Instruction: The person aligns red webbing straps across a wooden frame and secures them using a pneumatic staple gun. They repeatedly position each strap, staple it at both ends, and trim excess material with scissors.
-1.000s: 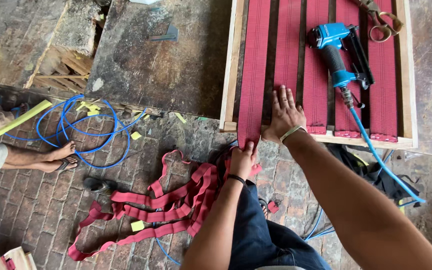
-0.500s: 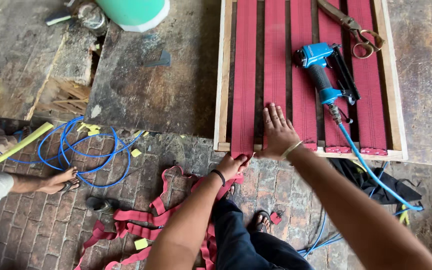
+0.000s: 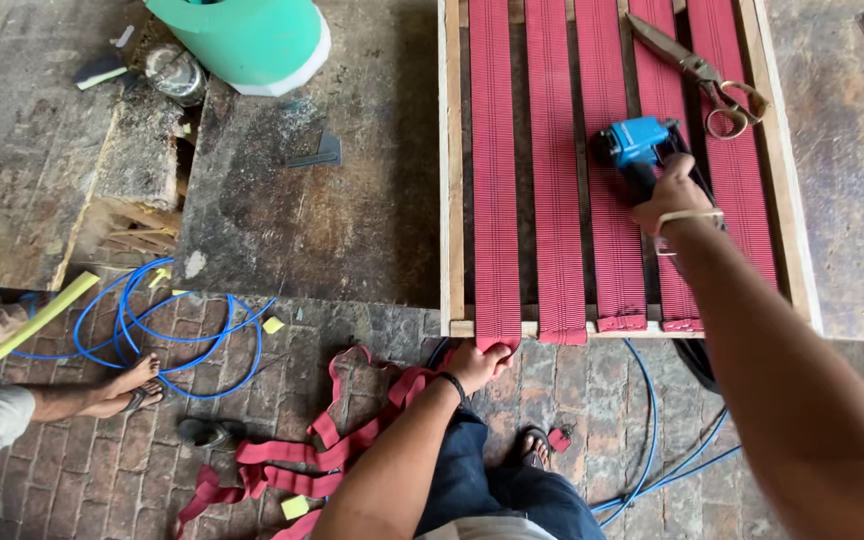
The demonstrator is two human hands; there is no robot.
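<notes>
- Left hand (image 3: 479, 362) pinches the leftmost red webbing strap (image 3: 494, 180) taut over the wooden frame's (image 3: 449, 200) near rail.
- Right hand (image 3: 674, 195) grips the blue pneumatic stapler (image 3: 635, 142).
- This strap's near end looks unfastened; the three straps to its right appear trimmed.

An upholstery workshop is indicated: red webbing strips (image 3: 554, 180) are stretched over a wooden frame (image 3: 449, 170) at one o'clock, a blue pneumatic stapler (image 3: 635, 143) and scissors (image 3: 704, 72) are laid there, and hose (image 3: 167, 325) is coiled at nine o'clock.

Brick floor (image 3: 72, 470) w/ blue hose (image 3: 167, 335), loose red webbing (image 3: 292, 460); workbench (image 3: 322, 200) w/ wood frame (image 3: 449, 170).
</notes>
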